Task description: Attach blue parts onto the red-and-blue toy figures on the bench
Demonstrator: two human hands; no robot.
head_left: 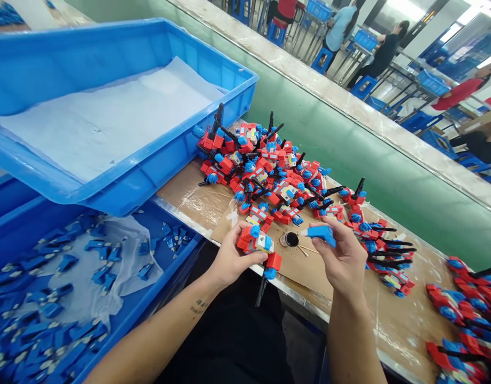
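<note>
My left hand [230,260] is closed around a red, white and blue toy torso [261,242] with a black rod pointing down from it. To its right, my right hand [343,256] pinches a small blue part [322,233] with a pale tip aimed left. The two pieces are apart. Between the hands, on brown cardboard, stands a small open jar [290,239] of dark liquid, with thin sticks [307,249] beside it. A heap of similar toy torsos [269,165] lies just beyond my hands.
A blue crate [149,176] lined with white sheet is at upper left. Below it, another blue crate [185,250] holds several blue parts [65,261]. More torsos lie in groups [393,253] at right. A green strip [309,122] runs behind; people sit at far benches.
</note>
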